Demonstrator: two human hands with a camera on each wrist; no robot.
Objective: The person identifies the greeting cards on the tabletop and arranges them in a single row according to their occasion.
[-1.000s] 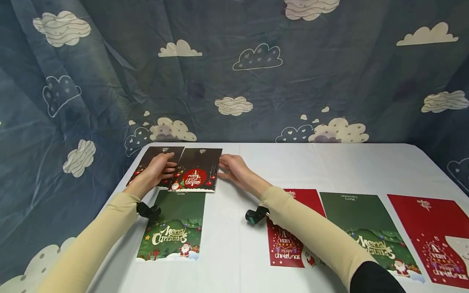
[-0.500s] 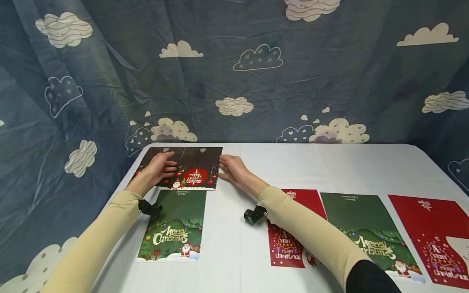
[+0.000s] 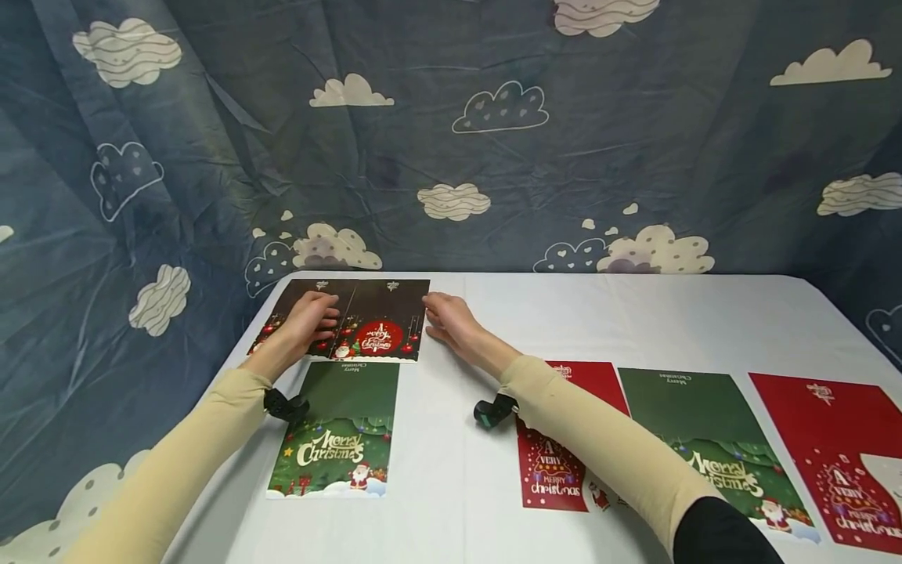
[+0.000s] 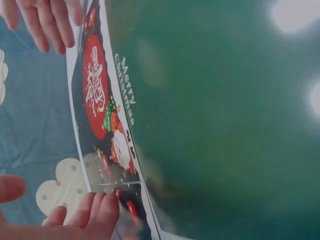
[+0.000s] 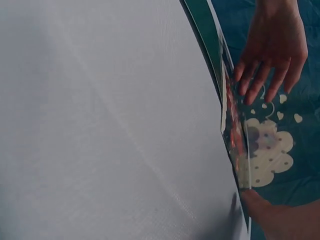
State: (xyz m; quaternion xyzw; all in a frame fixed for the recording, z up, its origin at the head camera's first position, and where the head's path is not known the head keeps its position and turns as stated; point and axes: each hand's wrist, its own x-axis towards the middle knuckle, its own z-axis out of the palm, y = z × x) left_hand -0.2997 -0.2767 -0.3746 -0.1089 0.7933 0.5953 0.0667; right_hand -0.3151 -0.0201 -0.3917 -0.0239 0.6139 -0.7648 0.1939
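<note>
We see the left hand (image 3: 310, 319), fingers relaxed, over the left dark card (image 3: 292, 293); the right hand (image 3: 454, 323), unclenched, beside the right dark card (image 3: 384, 309); both, far left on the table (image 3: 458, 470), seem light, slippery; edges suit pinching.

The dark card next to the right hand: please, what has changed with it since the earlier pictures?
The right dark card moved slightly away from the person, and its far edge now lines up with the left dark card. The left hand and right hand stay nearly in place; the green and red cards lie as before.
</note>
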